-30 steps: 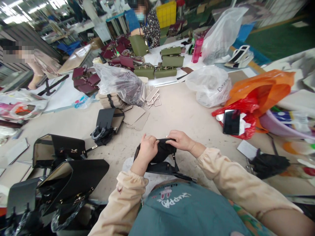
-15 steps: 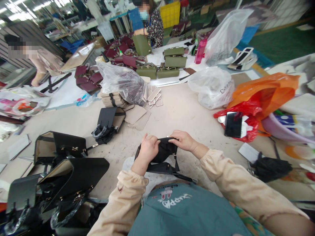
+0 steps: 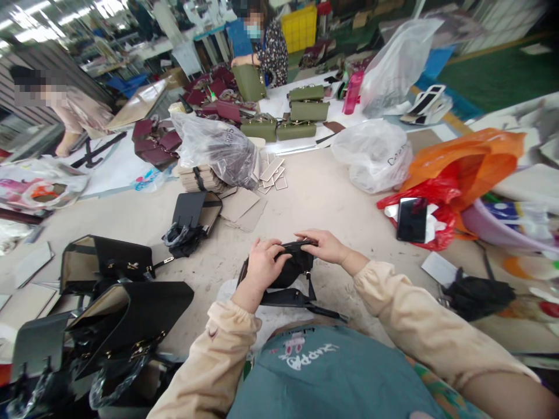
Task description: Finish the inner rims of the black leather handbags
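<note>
A black handbag (image 3: 286, 278) lies on the table close to my body, its strap trailing toward my apron. My left hand (image 3: 264, 265) grips the bag's upper edge from the left, fingers bent over it and thumb on the near side. From the right, my right hand (image 3: 325, 245) pinches the same edge between thumb and fingers. Part of the bag is hidden behind my left hand. White sheet material (image 3: 279, 320) shows beneath it.
Several black bags (image 3: 135, 314) crowd the left side, with another black bag (image 3: 192, 215) farther up. Beige card pieces (image 3: 242, 206) lie ahead. On the right are a phone (image 3: 411, 220), an orange bag (image 3: 471, 157) and a black pouch (image 3: 478, 294). Two people work across the table.
My left fingers have spread and shifted slightly along the bag's edge. My right hand has moved a little left and up, and the edge now tilts differently.
</note>
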Demonstrator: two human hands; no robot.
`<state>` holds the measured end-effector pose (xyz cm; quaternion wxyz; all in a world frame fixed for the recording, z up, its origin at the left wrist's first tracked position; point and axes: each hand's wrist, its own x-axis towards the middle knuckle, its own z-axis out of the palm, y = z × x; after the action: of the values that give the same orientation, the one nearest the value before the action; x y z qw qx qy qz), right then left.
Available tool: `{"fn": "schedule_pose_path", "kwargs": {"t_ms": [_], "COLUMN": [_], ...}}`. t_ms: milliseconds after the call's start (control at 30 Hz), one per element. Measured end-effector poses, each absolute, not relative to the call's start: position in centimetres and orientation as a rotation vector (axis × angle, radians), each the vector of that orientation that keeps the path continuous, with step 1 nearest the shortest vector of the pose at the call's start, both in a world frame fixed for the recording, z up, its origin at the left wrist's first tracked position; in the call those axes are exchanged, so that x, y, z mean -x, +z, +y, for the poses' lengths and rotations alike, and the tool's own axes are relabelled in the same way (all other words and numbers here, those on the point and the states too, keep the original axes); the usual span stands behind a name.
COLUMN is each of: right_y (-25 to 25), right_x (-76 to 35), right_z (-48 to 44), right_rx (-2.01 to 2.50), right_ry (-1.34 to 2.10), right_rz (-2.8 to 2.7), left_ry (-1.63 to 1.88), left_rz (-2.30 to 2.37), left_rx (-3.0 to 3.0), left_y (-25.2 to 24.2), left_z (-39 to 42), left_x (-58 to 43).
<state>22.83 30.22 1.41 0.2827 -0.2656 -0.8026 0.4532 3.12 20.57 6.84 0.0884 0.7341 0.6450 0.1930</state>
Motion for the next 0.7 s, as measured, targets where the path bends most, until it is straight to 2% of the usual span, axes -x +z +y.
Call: {"fn": "schedule_pose_path", "kwargs": {"t_ms": [700], "right_y": [2.6], "right_x": [-22.6], "right_z": [29.1], "right_rx": [0.781], "right_ry": [1.042], "right_rz": [-2.150], "left_ry": [0.552], "left_rz": [1.664], "left_rx": [-2.389], "left_y": [7.4], "left_z": [20.5], "left_x": [-3.8]}}
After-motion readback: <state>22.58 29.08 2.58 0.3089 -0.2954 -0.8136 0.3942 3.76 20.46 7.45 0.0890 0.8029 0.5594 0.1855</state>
